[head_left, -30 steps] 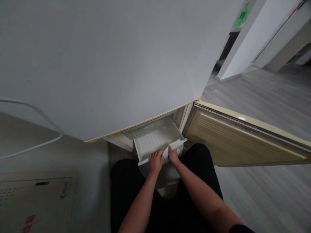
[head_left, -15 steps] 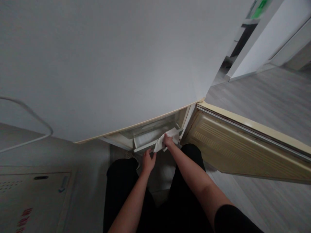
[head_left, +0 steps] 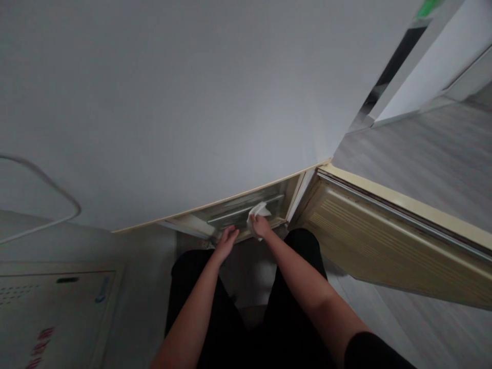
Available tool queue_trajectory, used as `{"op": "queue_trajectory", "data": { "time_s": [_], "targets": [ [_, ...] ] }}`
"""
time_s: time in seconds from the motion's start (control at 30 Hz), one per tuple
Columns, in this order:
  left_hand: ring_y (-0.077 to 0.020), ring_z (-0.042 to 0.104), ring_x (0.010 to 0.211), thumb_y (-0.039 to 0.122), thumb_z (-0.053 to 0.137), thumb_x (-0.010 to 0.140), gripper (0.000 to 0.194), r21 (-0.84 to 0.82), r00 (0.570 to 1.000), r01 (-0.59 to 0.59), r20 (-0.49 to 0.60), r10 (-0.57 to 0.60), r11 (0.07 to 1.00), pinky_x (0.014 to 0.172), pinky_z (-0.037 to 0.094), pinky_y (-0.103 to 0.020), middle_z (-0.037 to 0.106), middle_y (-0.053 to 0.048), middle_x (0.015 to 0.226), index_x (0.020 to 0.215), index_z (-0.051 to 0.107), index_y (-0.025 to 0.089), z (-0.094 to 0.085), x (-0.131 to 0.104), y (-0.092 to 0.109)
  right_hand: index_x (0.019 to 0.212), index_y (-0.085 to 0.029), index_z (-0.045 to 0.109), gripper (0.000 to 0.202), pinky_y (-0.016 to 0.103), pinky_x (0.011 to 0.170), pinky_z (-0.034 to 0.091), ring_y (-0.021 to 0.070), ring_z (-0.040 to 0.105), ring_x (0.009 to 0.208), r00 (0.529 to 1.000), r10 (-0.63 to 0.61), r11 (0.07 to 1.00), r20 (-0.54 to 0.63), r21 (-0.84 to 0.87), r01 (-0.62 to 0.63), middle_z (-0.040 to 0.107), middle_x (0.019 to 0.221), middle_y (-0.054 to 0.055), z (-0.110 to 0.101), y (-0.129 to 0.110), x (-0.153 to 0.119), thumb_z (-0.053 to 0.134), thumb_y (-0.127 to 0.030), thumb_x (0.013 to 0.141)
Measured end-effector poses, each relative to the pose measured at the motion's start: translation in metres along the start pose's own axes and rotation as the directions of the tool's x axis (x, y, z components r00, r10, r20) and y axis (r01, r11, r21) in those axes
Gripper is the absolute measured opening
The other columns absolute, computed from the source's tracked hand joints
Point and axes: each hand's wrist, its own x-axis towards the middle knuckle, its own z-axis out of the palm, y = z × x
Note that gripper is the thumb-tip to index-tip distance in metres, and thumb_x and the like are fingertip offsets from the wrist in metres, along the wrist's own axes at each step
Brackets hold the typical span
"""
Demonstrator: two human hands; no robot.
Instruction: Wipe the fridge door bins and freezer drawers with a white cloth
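My right hand (head_left: 260, 226) is closed around a crumpled white cloth or paper towel (head_left: 258, 209), at the opening of a low fridge compartment. Behind it is a pale drawer (head_left: 230, 212), pushed back inside the compartment. To the left, my left hand (head_left: 227, 238) has its fingers stretched out towards the drawer front. Whether its fingertips touch the drawer, I cannot tell. On the right the yellowed fridge door (head_left: 369, 230) stands wide open, its ribbed inner side showing.
Above the opening rises a large pale surface (head_left: 184, 102). A white cable (head_left: 57, 187) loops at the left, over a cabinet panel (head_left: 49, 312) with red lettering. My knees (head_left: 303, 246) are close to the compartment. Grey wood-look floor (head_left: 415, 148) extends at the right.
The drawer, pulled partly out before, is now back inside the compartment. My right hand has shifted slightly left and down with the cloth. My left hand has moved slightly left.
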Motion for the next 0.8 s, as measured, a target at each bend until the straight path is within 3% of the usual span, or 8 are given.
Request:
{"op": "queue_trajectory", "data": {
  "time_s": [0.13, 0.23, 0.33, 0.43, 0.53, 0.63, 0.8],
  "targets": [
    [-0.0278, 0.068, 0.104, 0.072, 0.072, 0.066, 0.06, -0.222, 0.999, 0.039, 0.016, -0.036, 0.974, 0.09, 0.052, -0.039, 0.073, -0.01, 0.105, 0.097, 0.069, 0.02, 0.01, -0.026, -0.001, 0.13, -0.01, 0.06, 0.043, 0.043, 0.103, 0.046, 0.0312, 0.058, 0.123, 0.968, -0.249, 0.959, 0.03, -0.129, 0.251, 0.061, 0.133, 0.021, 0.017, -0.026, -0.053, 0.041, -0.034, 0.1],
    [-0.0228, 0.069, 0.094, 0.065, 0.078, 0.062, 0.057, -0.351, 0.995, 0.05, -0.065, -0.078, 0.935, 0.084, 0.052, -0.033, 0.073, -0.006, 0.098, 0.095, 0.069, 0.02, 0.016, -0.031, 0.001, 0.151, -0.011, 0.042, 0.065, 0.061, 0.114, 0.03, 0.0439, 0.027, 0.148, 0.941, -0.337, 0.893, 0.022, -0.308, 0.327, 0.029, 0.16, 0.025, 0.021, -0.031, -0.078, 0.051, -0.043, 0.095],
    [-0.0211, 0.069, 0.085, 0.052, 0.083, 0.059, 0.051, -0.451, 0.981, 0.081, -0.12, -0.151, 0.889, 0.079, 0.052, -0.032, 0.073, -0.006, 0.093, 0.094, 0.07, 0.018, 0.02, -0.034, 0.001, 0.157, -0.014, 0.033, 0.087, 0.068, 0.118, 0.015, 0.0478, -0.004, 0.152, 0.957, -0.264, 0.897, 0.121, -0.335, 0.29, -0.003, 0.168, 0.02, 0.02, -0.026, -0.087, 0.054, -0.063, 0.089],
    [-0.0206, 0.069, 0.08, 0.043, 0.081, 0.06, 0.043, -0.536, 0.965, 0.077, -0.173, -0.198, 0.841, 0.075, 0.052, -0.031, 0.073, -0.006, 0.089, 0.092, 0.071, 0.016, 0.021, -0.044, -0.001, 0.16, -0.016, 0.028, 0.093, 0.067, 0.117, 0.018, 0.0477, -0.004, 0.152, 0.96, -0.219, 0.909, 0.175, -0.322, 0.266, -0.004, 0.167, 0.02, 0.02, -0.019, -0.092, 0.052, -0.07, 0.088],
    [-0.0185, 0.068, 0.081, 0.042, 0.071, 0.068, 0.035, -0.623, 0.934, 0.01, -0.274, -0.23, 0.782, 0.074, 0.052, -0.028, 0.072, -0.003, 0.087, 0.092, 0.07, 0.017, 0.014, -0.058, -0.004, 0.163, -0.02, 0.015, 0.091, 0.061, 0.116, 0.027, 0.0452, 0.008, 0.153, 0.957, -0.268, 0.903, 0.114, -0.317, 0.291, 0.005, 0.167, 0.022, 0.021, -0.015, -0.101, 0.046, -0.069, 0.093],
    [-0.0175, 0.067, 0.074, 0.038, 0.062, 0.073, 0.026, -0.695, 0.893, -0.026, -0.338, -0.295, 0.718, 0.066, 0.052, -0.026, 0.071, -0.002, 0.08, 0.088, 0.068, 0.017, 0.0, -0.069, -0.005, 0.163, -0.024, 0.013, 0.085, 0.056, 0.114, 0.032, 0.0429, 0.017, 0.152, 0.949, -0.313, 0.899, 0.041, -0.309, 0.31, 0.011, 0.167, 0.021, 0.02, -0.015, -0.114, 0.038, -0.069, 0.096],
    [-0.0152, 0.062, 0.057, 0.032, 0.064, 0.071, 0.017, -0.739, 0.89, -0.019, -0.319, -0.326, 0.673, 0.052, 0.047, -0.024, 0.067, -0.001, 0.065, 0.077, 0.066, 0.017, -0.015, -0.072, -0.002, 0.163, -0.026, 0.018, 0.085, 0.058, 0.119, 0.024, 0.0404, 0.003, 0.155, 0.915, -0.396, 0.867, -0.077, -0.359, 0.345, 0.0, 0.169, 0.011, 0.02, -0.015, -0.126, 0.039, -0.071, 0.094]
  ]
}}
